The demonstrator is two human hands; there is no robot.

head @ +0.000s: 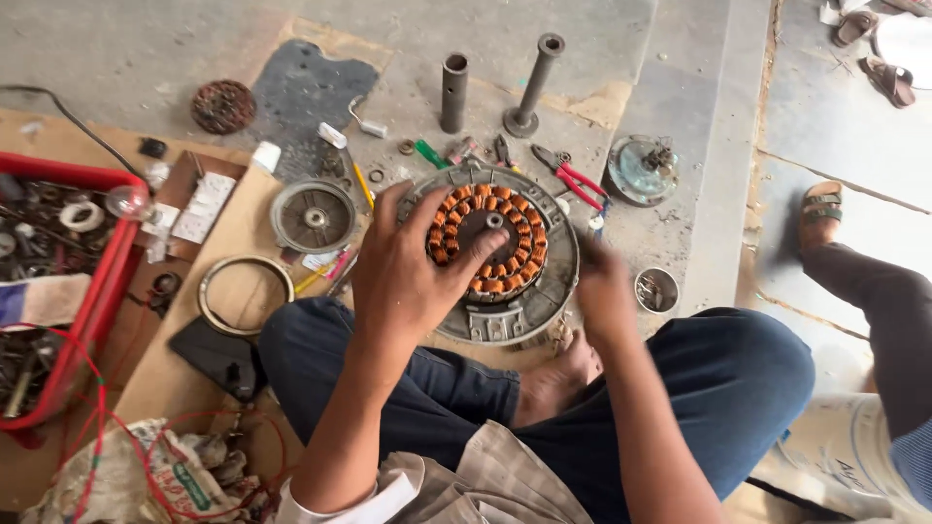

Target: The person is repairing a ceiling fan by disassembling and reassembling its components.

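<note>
The left hand (pixel 408 277) grasps the copper coil ring (pixel 487 240) seated in the round metal housing (pixel 505 257) on the floor. The right hand (pixel 604 291), blurred, touches the housing's right edge, its grip unclear; pliers (pixel 573 180) lie just beyond.

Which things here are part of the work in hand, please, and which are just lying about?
In hand: left hand, right hand, coil ring, motor housing.
Lying about: pliers, two tubes, red crate, brass ring, grey disc.
</note>
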